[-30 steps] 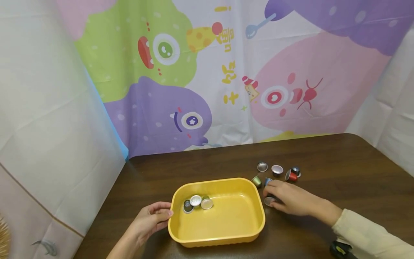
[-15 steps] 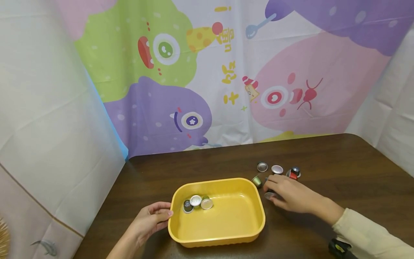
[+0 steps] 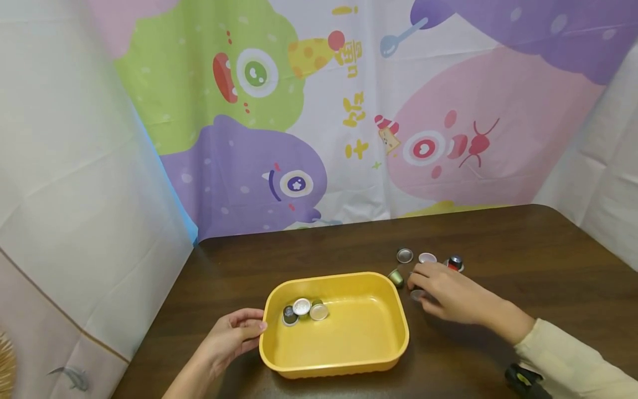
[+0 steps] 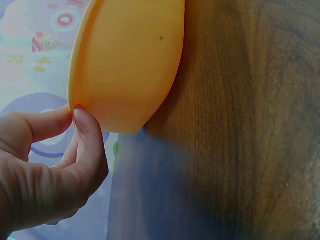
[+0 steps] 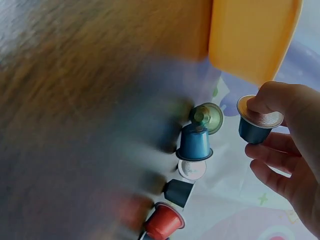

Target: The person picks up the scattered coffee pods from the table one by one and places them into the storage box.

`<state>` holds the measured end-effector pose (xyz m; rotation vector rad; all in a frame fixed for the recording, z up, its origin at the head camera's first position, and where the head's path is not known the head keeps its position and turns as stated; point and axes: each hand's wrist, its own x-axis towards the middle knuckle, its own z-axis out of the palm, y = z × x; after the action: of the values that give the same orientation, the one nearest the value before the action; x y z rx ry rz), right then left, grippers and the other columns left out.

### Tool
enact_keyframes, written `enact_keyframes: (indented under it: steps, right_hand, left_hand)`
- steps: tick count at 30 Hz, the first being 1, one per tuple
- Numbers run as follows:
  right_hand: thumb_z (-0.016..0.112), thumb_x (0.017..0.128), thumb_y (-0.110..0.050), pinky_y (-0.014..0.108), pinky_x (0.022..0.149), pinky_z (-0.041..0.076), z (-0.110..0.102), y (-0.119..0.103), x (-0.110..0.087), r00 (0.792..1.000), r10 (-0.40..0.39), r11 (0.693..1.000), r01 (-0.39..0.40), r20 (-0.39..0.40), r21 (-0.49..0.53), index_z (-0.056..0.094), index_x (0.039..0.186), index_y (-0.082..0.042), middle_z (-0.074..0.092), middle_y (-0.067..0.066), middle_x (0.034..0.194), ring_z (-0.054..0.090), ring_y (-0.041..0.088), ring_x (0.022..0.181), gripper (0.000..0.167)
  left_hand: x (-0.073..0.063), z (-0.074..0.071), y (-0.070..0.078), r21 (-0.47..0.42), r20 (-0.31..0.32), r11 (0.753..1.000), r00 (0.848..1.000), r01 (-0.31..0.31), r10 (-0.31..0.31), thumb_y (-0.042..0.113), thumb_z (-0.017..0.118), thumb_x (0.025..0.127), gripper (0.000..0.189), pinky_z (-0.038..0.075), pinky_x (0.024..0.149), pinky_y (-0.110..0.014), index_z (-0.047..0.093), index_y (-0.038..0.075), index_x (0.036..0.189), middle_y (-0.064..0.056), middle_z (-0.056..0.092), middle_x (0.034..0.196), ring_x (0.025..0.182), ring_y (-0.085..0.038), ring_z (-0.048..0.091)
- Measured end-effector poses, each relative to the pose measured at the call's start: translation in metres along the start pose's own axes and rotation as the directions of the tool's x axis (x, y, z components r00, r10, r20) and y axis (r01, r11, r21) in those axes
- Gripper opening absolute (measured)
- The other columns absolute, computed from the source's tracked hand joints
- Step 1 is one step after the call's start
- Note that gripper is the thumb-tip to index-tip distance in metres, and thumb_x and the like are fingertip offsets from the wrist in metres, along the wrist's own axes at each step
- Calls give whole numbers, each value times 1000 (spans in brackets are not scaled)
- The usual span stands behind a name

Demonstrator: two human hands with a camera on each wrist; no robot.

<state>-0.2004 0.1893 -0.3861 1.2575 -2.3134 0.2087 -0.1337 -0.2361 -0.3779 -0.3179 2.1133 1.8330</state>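
My left hand (image 3: 231, 338) pinches the left rim of a yellow plastic tub (image 3: 339, 368) between thumb and fingers; the left wrist view shows the same grip. Inside the tub, at its left, sit a dark coffee capsule (image 3: 289, 315) and two others with pale lids facing up. To the tub's right, my right hand (image 3: 451, 293) holds a dark teal coffee capsule (image 5: 254, 131). Its thumb lies on the foil lid and fingers support it from below. A blue capsule (image 5: 195, 142) stands beside that hand, hidden behind it in the head view.
Around the right hand lie a green capsule (image 3: 396, 278), a silver-lidded capsule (image 3: 405, 255), a lilac-lidded one (image 3: 427, 257), a dark one (image 3: 456, 262) and a red one (image 5: 165, 221). A cartoon-printed curtain (image 3: 349, 194) hangs behind the brown table (image 3: 523, 249).
My right hand has shifted slightly toward the back of the table, bringing the pinched capsule along and covering more of the capsules behind. The left hand and tub stay put.
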Motion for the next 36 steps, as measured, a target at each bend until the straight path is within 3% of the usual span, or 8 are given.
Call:
enact_keyframes:
  steps: [18,36]
  right_hand:
    - [72,71,-9,28,72,44,-15,-8,19,996,-68,997,69,-56,17,59,86,-15,50,-6,82,43,8,75,21]
    - [69,74,-11,24,65,39,-24,-21,41,997,-76,997,76,-3,-3,63,89,-16,53,-6,83,43,10,74,17]
  left_hand:
    - [2,3,-4,14,-14,1000,1000,0,0,7,66,88,42,58,78,-28,52,-7,125,-1,65,92,85,-11,64]
    - [0,0,1,11,6,1000,1000,5,-5,9,64,90,43,57,78,-25,51,-6,127,1,66,94,87,-9,63]
